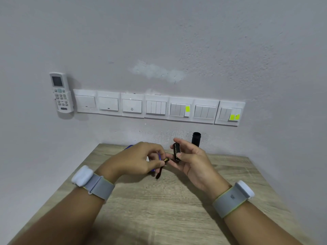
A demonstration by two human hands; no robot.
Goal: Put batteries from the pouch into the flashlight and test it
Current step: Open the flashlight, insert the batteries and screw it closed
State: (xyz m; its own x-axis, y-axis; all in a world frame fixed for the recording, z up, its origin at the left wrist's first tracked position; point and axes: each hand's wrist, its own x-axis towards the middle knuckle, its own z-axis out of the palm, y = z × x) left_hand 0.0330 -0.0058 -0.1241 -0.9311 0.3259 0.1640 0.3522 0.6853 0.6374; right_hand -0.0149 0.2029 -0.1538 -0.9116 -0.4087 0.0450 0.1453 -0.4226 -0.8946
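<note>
Your left hand (141, 160) pinches a battery (166, 160) beside the black holder (176, 152) gripped upright in your right hand (192, 160), likely for loading; the flashlight tube (196, 139) stands open-ended on the bench (159, 209) behind.

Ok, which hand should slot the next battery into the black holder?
Left, probably. The left hand pinches a battery whose tip sits right beside the black holder. The right hand grips that holder, so it is better used to steady it.
</note>
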